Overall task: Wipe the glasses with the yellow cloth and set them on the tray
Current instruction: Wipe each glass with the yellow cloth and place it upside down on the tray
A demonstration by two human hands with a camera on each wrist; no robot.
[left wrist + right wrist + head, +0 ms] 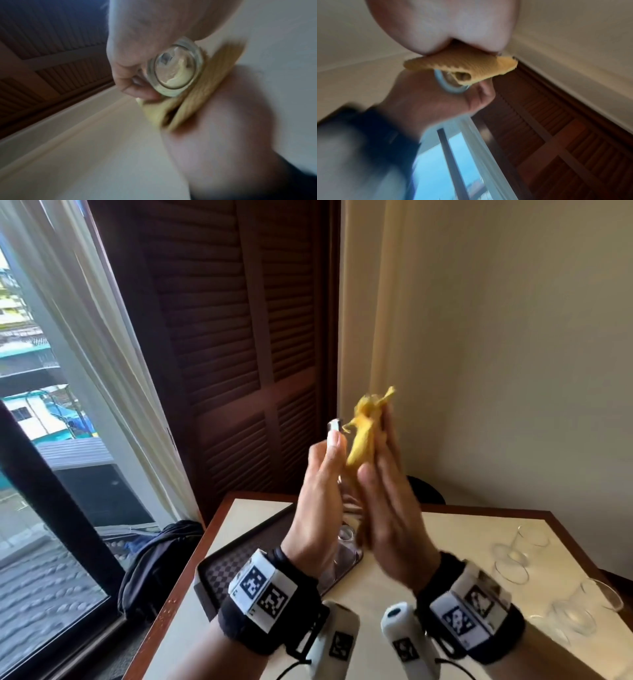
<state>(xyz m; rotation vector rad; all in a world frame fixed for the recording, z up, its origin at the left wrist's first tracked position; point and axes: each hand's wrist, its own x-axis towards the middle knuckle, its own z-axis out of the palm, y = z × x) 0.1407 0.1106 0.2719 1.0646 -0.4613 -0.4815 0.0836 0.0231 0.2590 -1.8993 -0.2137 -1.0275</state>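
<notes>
Both hands are raised above the table. My left hand (322, 487) grips a clear glass (175, 69), its fingers curled round the wall; in the head view only the rim of the glass (334, 428) shows above the fingers. My right hand (387, 501) holds the yellow cloth (363, 440) and presses it against the side of the glass. In the right wrist view the cloth (462, 65) is pinched under that hand, with the glass rim (448, 86) just below it. The dark checkered tray (222, 573) lies on the table's left side and carries a glass (346, 539).
Several clear glasses (513, 556) stand on the cream table (428, 542) at the right, near its edge. A dark bag (154, 559) lies on the floor by the window. A louvred wooden door (239, 337) and a wall corner are behind the table.
</notes>
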